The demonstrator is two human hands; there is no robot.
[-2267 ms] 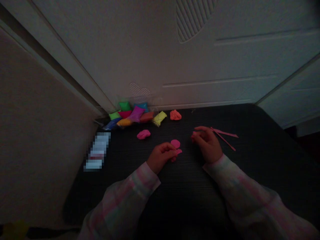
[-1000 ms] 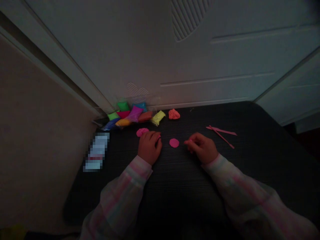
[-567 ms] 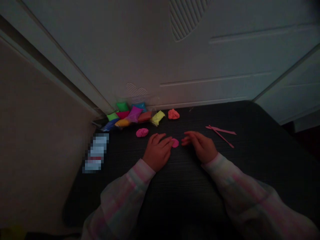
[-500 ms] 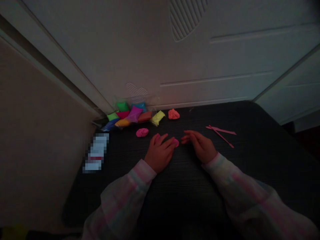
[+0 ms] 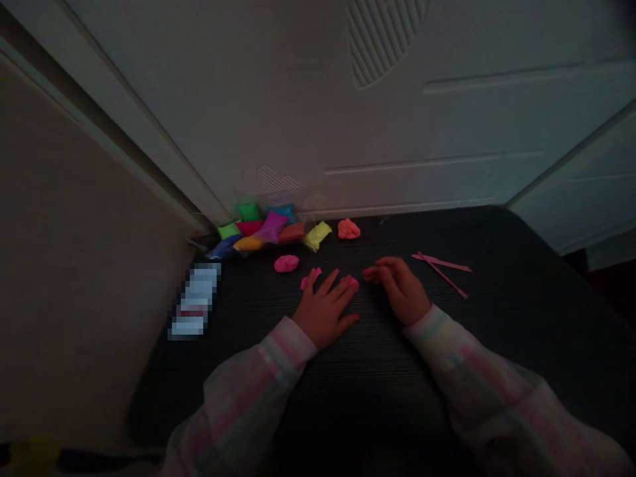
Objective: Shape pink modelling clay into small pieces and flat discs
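My left hand (image 5: 325,308) lies palm down on the dark table with its fingers spread. Under and beside its fingertips are two bright pink pieces of modelling clay, a left piece (image 5: 311,278) and a right piece (image 5: 352,283), both partly covered. To the right, my right hand (image 5: 401,291) rests on its side, fingers loosely curved and thumb a little apart, with nothing visible in it. A pink clay lump (image 5: 287,264) sits beyond my left hand. Farther back lies an orange clay lump (image 5: 348,229).
Clear bags of coloured clay packets (image 5: 271,227) lie at the back left, beside a yellow packet (image 5: 318,236). Two thin pink tools (image 5: 442,265) cross on the right. A blurred-out pale object (image 5: 196,301) is at the left edge. A white panel (image 5: 298,99) borders the black table (image 5: 368,384) behind.
My left hand has spread its fingers, its thumb now out to the right, showing more of the left pink piece. My right hand has hardly moved. The view has shifted slightly.
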